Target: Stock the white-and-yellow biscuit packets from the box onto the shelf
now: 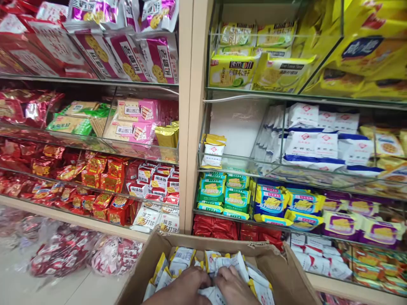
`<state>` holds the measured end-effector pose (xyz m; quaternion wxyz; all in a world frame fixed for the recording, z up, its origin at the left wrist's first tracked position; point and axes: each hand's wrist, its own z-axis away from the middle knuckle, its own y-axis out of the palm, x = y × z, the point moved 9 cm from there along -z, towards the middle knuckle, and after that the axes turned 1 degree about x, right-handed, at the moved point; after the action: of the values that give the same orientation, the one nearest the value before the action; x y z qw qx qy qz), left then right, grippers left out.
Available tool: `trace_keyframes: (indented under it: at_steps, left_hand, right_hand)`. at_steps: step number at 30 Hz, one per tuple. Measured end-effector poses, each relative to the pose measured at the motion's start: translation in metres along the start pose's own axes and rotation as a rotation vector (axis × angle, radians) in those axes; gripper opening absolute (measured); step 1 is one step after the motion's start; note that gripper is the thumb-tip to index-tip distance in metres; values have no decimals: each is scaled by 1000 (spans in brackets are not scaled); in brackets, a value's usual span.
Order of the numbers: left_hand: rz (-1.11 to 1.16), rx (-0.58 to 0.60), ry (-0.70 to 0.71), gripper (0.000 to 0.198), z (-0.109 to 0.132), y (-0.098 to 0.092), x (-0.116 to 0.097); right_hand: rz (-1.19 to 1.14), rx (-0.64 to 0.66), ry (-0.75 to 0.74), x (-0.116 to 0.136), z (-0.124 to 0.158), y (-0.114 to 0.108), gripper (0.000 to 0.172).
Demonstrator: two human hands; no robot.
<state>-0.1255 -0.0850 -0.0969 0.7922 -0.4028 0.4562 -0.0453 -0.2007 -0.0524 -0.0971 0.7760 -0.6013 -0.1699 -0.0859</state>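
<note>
An open cardboard box (282, 271) in front of me holds many small white-and-yellow snack packets (182, 256). Both of my hands reach down into it, side by side. My left hand (187, 286) has its fingers curled in among the packets, with the fingertips partly hidden. Close beside it, my right hand (231, 286) is bent over the packets with its fingers closed on them. A white packet (211, 293) lies between the two hands. A short row of similar white-and-yellow packets (213, 150) stands at the left of a glass-fronted compartment on the shelf beyond.
A wooden post (187, 110) divides two shelf units. White-and-blue packets (313, 137) fill the neighbouring compartment, above green packets (210, 190) and blue-yellow packets (271, 199). Lemon biscuit packs (232, 70) sit higher up. Plastic bags of red packets (62, 250) lie on the floor at left.
</note>
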Motion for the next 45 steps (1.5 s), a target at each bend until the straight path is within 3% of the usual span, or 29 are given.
trace_keyframes:
  at_steps: [3,5,12,16,19,23,27,31,33,38,42,45]
  left_hand:
    - [14,22,-28,33,2,-3,-2]
    - [60,30,-22,29,4,-5,-6]
    - [458,-29,262,36,3,-18,-45]
    - [844,-34,297,29,-4,-13,-46]
    - [915,-98,224,26,-6,-8,-36]
    - [840,-293,91,26,-5,-9,-17]
    - [693,-460,70,25,-4,-18,-8]
    - [607,-556,35,25,-2,-25,-1]
    - [629,-547,19,25,-2,-24,-2]
    - [668,-363,-104,32,-5,-9,-2]
    - [553,-408,-113,34,-5,-14,1]
    - [426,-477,-35,32,-3,-24,-4]
  right_hand:
    - [-71,-15,6,-8,5,-5,46]
    - [-106,-49,6,-13,9,-12,43]
    - [-428,-358,4,-22,29,-55,19]
    - [-664,-348,-24,-17,27,-52,27]
    - [-784,-391,12,-20,26,-44,31]
    - [-811,-440,75,-26,22,-33,35]
    - [-980,-405,166,-34,15,-15,38]
    - [-1178,-313,86,-25,9,-4,41]
    - [-1202,-317,52,-21,9,-5,40]
    - [-1210,-417,77,-28,13,-11,37]
    - [-1089,-464,124,-36,15,-16,37]
    - [-1098,-475,145,-38,15,-17,39]
